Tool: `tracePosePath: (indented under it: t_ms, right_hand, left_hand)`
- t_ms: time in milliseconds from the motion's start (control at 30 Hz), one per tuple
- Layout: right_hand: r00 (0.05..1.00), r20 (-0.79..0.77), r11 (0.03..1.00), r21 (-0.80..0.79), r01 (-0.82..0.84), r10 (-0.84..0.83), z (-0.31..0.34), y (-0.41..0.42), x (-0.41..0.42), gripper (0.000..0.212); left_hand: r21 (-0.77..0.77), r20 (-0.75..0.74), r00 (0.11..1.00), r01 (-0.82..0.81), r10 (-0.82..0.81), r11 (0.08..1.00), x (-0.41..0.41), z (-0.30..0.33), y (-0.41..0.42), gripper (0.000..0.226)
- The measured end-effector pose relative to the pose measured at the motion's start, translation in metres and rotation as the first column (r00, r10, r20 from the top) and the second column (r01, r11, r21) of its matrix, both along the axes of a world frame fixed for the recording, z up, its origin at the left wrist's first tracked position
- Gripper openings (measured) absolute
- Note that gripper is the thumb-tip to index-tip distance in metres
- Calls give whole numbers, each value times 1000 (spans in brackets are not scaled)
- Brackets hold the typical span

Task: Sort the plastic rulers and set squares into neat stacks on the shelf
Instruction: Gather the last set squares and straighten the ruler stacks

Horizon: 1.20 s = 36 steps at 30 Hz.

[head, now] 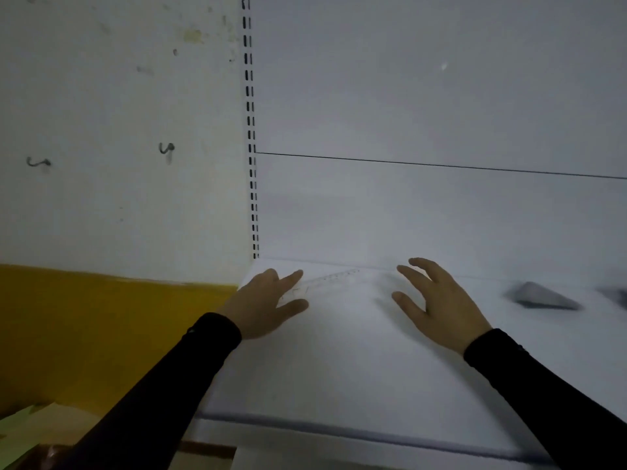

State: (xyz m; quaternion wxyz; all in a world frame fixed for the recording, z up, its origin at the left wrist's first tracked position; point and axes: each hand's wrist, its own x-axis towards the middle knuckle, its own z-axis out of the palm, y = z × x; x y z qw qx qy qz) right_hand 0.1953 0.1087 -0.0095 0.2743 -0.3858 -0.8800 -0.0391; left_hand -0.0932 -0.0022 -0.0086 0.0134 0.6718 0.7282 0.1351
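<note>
Ruler (322,281) lies between left hand (261,305) fingers (291,278), spread apart.

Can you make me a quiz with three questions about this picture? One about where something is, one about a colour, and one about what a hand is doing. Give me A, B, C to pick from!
1. Where does the clear ruler lie?
A. at the back of the shelf, by the left hand
B. on the floor
C. hanging on the wall

2. What colour are the sleeves?
A. red
B. black
C. white

3. What is the right hand doing?
A. gripping a set square
B. making a fist
C. open, fingers spread, holding nothing

Answers:
1 A: the ruler lies flat near the shelf's back edge, at the left hand's fingertips.
2 B: both forearms are in black cloth.
3 C: its fingers are spread over the shelf, with nothing in them.
</note>
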Motion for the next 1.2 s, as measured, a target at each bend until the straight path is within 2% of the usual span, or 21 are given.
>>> tracePosePath:
  t_ms: [100, 200, 333, 467, 567, 867, 967, 1133, 1200]
  right_hand:
    - [993, 20, 993, 25, 114, -114, -1, 8, 47, 64]
    - [975, 8, 975, 10, 222, -222, -2, 9, 96, 69]
    - [953, 7, 953, 5, 304, -304, -3, 4, 156, 72]
    - [921, 1, 920, -10, 391, -391, -5, -3, 229, 78]
    - [899, -11, 899, -36, 436, -437, -5, -7, 287, 81]
    - [872, -37, 868, -118, 482, -489, -24, -7, 457, 89]
    - [869, -22, 862, -149, 485, -494, -29, -2, 494, 90]
    - [865, -19, 855, -167, 491, -501, -29, 15, 536, 79]
    - [861, -11, 849, -172, 499, -508, -31, 23, 548, 81]
  left_hand:
    - [24, -26, 996, 87, -86, 996, 27, 1, 27, 62]
    - [95, 35, 984, 169, -173, 981, 61, 5, 47, 53]
    - [180, 79, 961, 248, -266, 952, 115, 11, 64, 73]
    - [255, 132, 939, 278, -318, 926, 185, 16, 79, 56]
    - [291, 152, 921, 306, -360, 907, 246, 19, 90, 61]
    - [257, 148, 900, 366, -410, 895, 423, 17, 124, 42]
    - [210, 130, 905, 373, -404, 903, 462, 17, 139, 49]
    - [203, 106, 918, 355, -381, 912, 512, 21, 167, 41]
    - [190, 102, 919, 357, -380, 915, 527, 20, 181, 41]
